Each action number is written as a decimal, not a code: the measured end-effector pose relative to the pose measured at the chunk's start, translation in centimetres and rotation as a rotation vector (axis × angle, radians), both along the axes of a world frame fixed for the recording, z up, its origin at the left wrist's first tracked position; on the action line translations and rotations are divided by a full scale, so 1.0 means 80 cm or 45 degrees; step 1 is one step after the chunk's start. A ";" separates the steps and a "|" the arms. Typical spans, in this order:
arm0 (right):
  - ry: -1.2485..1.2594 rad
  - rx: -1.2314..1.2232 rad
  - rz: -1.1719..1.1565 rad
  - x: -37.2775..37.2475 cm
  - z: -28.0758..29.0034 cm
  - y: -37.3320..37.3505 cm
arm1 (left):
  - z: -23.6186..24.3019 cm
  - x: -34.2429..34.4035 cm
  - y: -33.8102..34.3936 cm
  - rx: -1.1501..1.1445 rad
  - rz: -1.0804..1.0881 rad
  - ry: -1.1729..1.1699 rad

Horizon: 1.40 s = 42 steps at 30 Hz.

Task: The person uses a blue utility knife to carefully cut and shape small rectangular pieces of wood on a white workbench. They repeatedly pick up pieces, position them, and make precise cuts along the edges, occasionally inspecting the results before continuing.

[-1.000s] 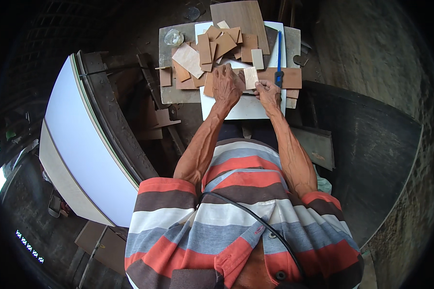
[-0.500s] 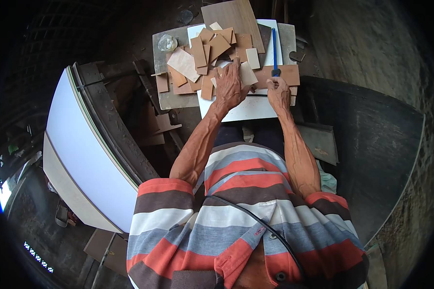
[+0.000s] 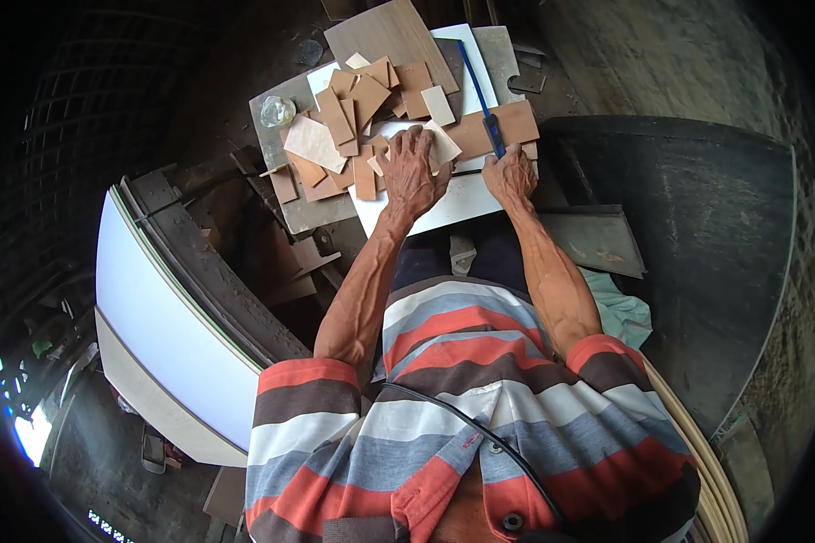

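Observation:
Loose brown wood pieces [image 3: 368,94] lie heaped on a white board [image 3: 433,206] atop a worn table. My left hand [image 3: 409,178] rests on the front of the heap, fingers bent and apart, touching pieces beside a pale piece [image 3: 445,145] that it partly covers. At the right, my right hand [image 3: 511,176] has closed fingers around the lower end of a blue measuring tool [image 3: 475,86] with a dark slider, lying across a brown strip [image 3: 519,119].
A large brown panel [image 3: 385,36] and a small clear container [image 3: 277,111] are at the table's back and left. Stacked white and dark sheets [image 3: 172,299] stand at my left; a large dark panel [image 3: 684,235] stands at my right, beside a rough wall [image 3: 697,63].
My right hand has left the pale piece and taken hold of the blue tool. My left hand has spread over the heap. The view has turned slightly, shifting the table leftward.

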State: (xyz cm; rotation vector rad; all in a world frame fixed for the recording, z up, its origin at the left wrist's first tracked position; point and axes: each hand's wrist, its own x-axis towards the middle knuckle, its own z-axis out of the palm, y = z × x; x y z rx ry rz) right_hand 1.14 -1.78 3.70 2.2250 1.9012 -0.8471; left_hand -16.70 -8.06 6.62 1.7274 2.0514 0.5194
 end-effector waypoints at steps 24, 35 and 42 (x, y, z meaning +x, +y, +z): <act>0.915 -0.015 -0.686 0.185 0.034 -0.078 | -0.042 0.158 0.080 -0.067 -0.548 -0.090; 0.980 0.159 -0.593 0.141 0.014 -0.004 | -0.040 0.126 0.035 0.109 -0.307 -0.265; 0.750 0.106 -0.405 0.123 -0.052 0.047 | -0.033 0.113 0.014 0.084 -0.260 -0.244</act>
